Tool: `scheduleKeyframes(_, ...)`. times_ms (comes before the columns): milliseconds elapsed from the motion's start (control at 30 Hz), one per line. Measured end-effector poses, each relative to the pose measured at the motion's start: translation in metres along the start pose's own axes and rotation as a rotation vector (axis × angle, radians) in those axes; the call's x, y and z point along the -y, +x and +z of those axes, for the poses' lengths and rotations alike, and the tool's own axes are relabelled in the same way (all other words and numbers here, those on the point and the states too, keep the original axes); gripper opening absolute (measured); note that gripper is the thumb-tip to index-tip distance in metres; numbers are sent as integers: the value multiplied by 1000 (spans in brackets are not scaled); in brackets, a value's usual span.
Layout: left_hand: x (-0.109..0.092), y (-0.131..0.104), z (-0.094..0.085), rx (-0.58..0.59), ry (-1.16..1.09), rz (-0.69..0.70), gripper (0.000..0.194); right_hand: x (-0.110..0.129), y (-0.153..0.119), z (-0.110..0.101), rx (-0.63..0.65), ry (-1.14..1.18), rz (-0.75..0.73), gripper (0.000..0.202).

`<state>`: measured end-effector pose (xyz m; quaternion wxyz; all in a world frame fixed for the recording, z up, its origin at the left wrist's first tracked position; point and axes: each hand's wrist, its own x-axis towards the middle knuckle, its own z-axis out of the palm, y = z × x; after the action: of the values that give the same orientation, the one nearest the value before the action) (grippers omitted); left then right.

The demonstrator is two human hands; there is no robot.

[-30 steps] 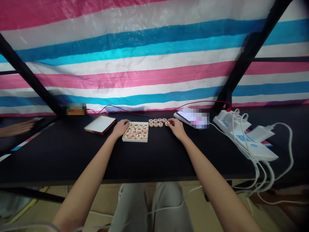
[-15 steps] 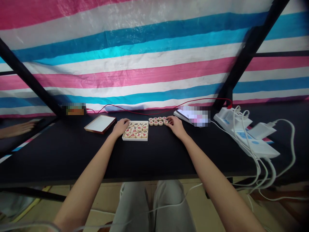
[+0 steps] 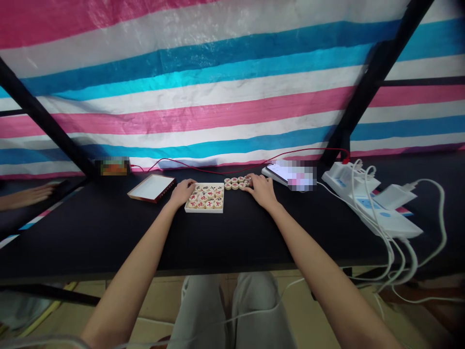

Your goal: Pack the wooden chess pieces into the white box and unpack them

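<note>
A shallow white box point(image 3: 204, 211) holds xiangqi pieces point(image 3: 205, 196) in rows, with red and black characters face up. My left hand point(image 3: 180, 192) grips the box's left side, its fingers curled over the far left corner. Just right of the box, several more xiangqi pieces point(image 3: 234, 182) with red characters lie on the table in two short rows. My right hand point(image 3: 263, 190) is closed around the right end of these rows, thumb on the near side and fingers on the far side. It partly hides the end pieces.
A box lid point(image 3: 152, 187) lies inside up on the black table point(image 3: 225, 242), left of my left hand. Behind my right hand is a phone point(image 3: 286, 173). A white power strip point(image 3: 385, 213) with cables stands at the right. Another person's hand point(image 3: 38, 194) shows at far left.
My right hand has moved slightly left, its fingers now covering the right end of the two rows of xiangqi pieces. My left hand stays on the box.
</note>
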<state>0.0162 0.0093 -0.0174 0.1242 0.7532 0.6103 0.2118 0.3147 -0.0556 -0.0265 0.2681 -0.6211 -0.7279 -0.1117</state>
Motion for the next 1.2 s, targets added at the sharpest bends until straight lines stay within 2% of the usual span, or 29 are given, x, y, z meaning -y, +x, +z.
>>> scheduleKeyframes(333, -3, -2, -2, 3, -20, 3, 34, 5, 1, -1, -4, -63, -101, 25)
scheduleKeyframes(633, 0, -1, 0, 4, -15, 9, 34, 12, 10, -5, -40, 70, -115, 13)
scheduleKeyframes(833, -4, -4, -3, 7, -10, 10, 33, 12, 11, -4, 36, 95, -127, 11)
scheduleKeyframes(1033, -7, -7, -5, 18, -28, 3, 34, 14, 11, -7, 60, 205, -116, 13)
scheduleKeyframes(1200, -7, -7, -5, 19, -37, -3, 34, 17, 13, -5, 84, 130, -127, 25)
